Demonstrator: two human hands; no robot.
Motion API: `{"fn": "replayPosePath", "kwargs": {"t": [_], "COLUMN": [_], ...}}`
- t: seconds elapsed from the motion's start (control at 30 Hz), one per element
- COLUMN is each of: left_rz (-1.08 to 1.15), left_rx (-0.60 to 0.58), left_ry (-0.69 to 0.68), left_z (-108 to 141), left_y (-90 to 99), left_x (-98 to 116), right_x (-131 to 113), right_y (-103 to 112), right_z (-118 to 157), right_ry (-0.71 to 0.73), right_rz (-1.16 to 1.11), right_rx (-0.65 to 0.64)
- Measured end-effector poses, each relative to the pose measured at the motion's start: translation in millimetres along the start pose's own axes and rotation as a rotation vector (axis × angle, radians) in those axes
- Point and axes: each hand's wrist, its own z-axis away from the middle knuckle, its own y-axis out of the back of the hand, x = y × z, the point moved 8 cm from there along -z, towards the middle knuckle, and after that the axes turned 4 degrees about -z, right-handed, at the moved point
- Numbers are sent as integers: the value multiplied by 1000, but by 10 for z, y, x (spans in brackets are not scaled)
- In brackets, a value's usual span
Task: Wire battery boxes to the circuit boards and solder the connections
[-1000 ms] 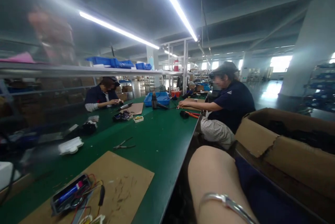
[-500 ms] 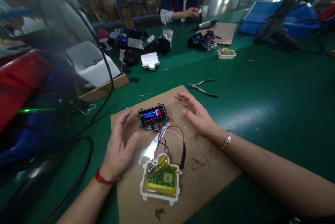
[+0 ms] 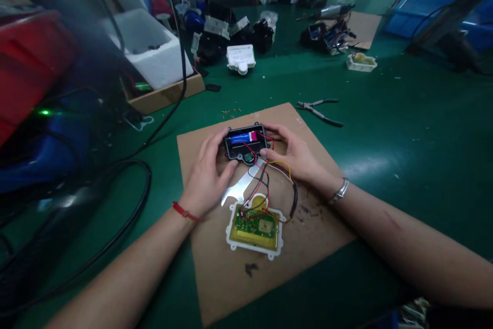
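Both the left hand (image 3: pixel 206 177) and right hand (image 3: pixel 295 157) curl around a black battery case (image 3: pixel 244 143), wired to a yellow circuit board (image 3: pixel 256 227) on cardboard (image 3: pixel 219 272).

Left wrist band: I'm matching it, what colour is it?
The band is red, clearest in the head view.

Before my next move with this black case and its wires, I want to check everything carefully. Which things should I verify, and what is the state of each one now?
Left hand and right hand both on the black case: ok, they hold it from two sides.
Blue cell sitting in the case's recess: ok.
Wires to the green circuit board unbroken: ok where visible.
Board flat on the cardboard sheet: ok.
Pliers apart from the wires: ok, they lie on the green mat.
Solder joints on the board: cannot tell, too small to see.
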Motion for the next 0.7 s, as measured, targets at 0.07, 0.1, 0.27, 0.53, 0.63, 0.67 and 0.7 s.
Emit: {"fn": "replayPosePath", "kwargs": {"t": [0.07, 0.1, 0.27, 0.53, 0.63, 0.67, 0.7], "left_rz": [13, 24, 77, 47, 68, 77, 86], "left_rx": [10, 20, 82, -375, -342, -327, -312], "left_ry": [-22, -21, 34, -127, -192, -196, -193], "left_z": [-3, 2, 248, 859, 859, 857, 858], "left_y": [-1, 19, 389, 207, 149, 145, 149], "left_x": [11, 13, 70, 393, 481, 493, 497], "right_x": [-5, -18, -250, -614, -913, -1020, -1112], "right_y": [-19, -21, 303, 312, 148, 50, -55], "right_z": [-26, -30, 298, 925, 512, 361, 234], "right_ry": [22, 25, -20, -77, 75, 131, 175], "right_rz": [-3, -11, 0, 172, 333, 406, 478], "right_rx": [-1, -12, 182, 246, 137, 56, -33]}}
